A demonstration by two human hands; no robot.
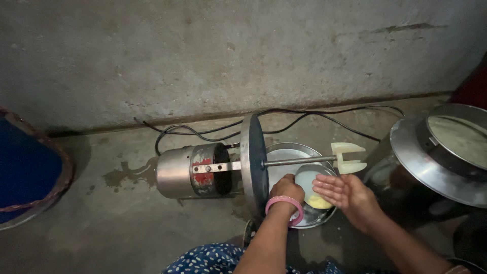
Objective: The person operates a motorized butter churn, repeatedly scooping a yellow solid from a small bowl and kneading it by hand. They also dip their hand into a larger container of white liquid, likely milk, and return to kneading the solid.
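A steel churn motor lies on its side on the rough concrete floor, a worn red label patch on its round body, with a flat round lid fixed at its end. From the lid a thin metal rod runs out to a pale plastic forked blade. Below the rod sits a shiny steel bowl holding a smaller cup with pale yellow butter-like stuff in it. The left hand, a pink bangle at its wrist, is curled closed on the cup's rim just beside the lid. The right hand is flat, fingers loose and spread, resting over the cup's far edge and gripping nothing. Black cable loops behind the motor along the wall. A large steel pot stands past the blade; a blue tub is well away on the motor's other side.
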